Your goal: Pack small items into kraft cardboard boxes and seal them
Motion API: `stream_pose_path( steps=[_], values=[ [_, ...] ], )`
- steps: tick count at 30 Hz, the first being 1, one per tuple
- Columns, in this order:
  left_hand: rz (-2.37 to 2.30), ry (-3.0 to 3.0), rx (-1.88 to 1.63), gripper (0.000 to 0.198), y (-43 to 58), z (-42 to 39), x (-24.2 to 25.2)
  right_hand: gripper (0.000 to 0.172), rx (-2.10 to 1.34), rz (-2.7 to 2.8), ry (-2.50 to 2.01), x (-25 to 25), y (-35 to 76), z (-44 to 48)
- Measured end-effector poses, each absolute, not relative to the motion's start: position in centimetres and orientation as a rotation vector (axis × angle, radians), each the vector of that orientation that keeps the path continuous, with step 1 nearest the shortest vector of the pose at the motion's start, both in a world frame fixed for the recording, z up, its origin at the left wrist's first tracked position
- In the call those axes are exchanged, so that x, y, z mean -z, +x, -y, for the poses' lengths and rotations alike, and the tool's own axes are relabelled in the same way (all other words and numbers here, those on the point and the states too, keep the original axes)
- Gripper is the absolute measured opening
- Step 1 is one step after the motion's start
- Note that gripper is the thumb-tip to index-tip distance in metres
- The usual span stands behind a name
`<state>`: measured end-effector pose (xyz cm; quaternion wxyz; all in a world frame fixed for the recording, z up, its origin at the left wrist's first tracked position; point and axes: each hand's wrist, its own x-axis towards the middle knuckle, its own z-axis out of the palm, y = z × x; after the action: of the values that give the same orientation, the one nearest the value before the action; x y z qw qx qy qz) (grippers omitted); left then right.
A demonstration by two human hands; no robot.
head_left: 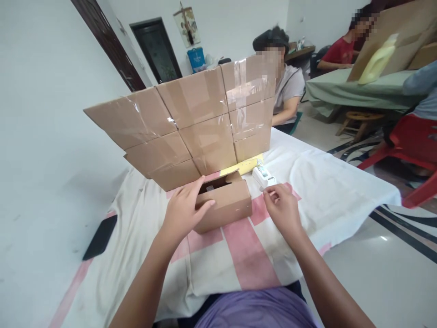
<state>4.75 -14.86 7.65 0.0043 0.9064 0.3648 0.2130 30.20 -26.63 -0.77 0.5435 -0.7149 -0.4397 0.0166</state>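
A small brown cardboard box (pixel 223 206) lies on the cloth in front of me, its top partly open with a dark gap. My left hand (pixel 186 202) grips the box's left end, the thumb over the near top edge and the fingers across the top. A white tape dispenser (pixel 264 176) stands just right of the box. Beside its near end, my right hand (pixel 282 202) is closed in a pinch, seemingly on the end of the clear tape (pixel 262 188). The tape is thin and hard to make out. A small clear tape piece (pixel 210 188) shows at the box opening.
Behind the box stands a tall taped cardboard panel (pixel 205 123). A yellow strip (pixel 244 166) lies at its foot. A black flat object (pixel 100 237) rests at the left table edge. A person (pixel 290 91) sits beyond the panel; a red chair (pixel 414 150) stands at right.
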Motion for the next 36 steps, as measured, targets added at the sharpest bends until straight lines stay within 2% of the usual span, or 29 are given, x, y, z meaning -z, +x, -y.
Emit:
stream_pose_path(
  steps=[4, 7, 14, 23, 27, 32, 36],
  values=[
    [-1.253, 2.688, -0.566, 0.066, 4.0, 15.4, -7.0, 0.015, -0.219, 1.059, -1.766, 1.6, 31.1, 25.0],
    [-1.301, 2.666, -0.450, 0.060, 3.7, 15.1, -6.3, 0.015, -0.286, 1.060, -1.776, 2.3, 31.0, 24.0],
    [-1.144, 2.796, -0.377, 0.064, 2.8, 12.9, -4.2, 0.011, -0.332, 0.990, -1.713, 4.0, 30.6, 23.2],
    [-0.953, 2.815, -0.283, 0.063, 1.1, 10.0, -3.9, 0.006, -0.696, 0.923, -1.321, 5.3, 30.5, 23.7],
    [-0.963, 2.785, -0.265, 0.061, 1.4, 10.3, -4.4, 0.011, -0.856, 0.908, -1.181, 5.2, 29.9, 23.6],
    [-0.963, 2.777, -0.265, 0.060, 1.5, 10.6, -4.5, 0.013, -0.862, 0.888, -1.179, 5.4, 29.4, 22.9],
    [-0.942, 2.783, -0.282, 0.060, 1.4, 10.7, -4.5, 0.029, -0.904, 0.830, -1.240, 5.7, 29.2, 22.3]
  ],
)
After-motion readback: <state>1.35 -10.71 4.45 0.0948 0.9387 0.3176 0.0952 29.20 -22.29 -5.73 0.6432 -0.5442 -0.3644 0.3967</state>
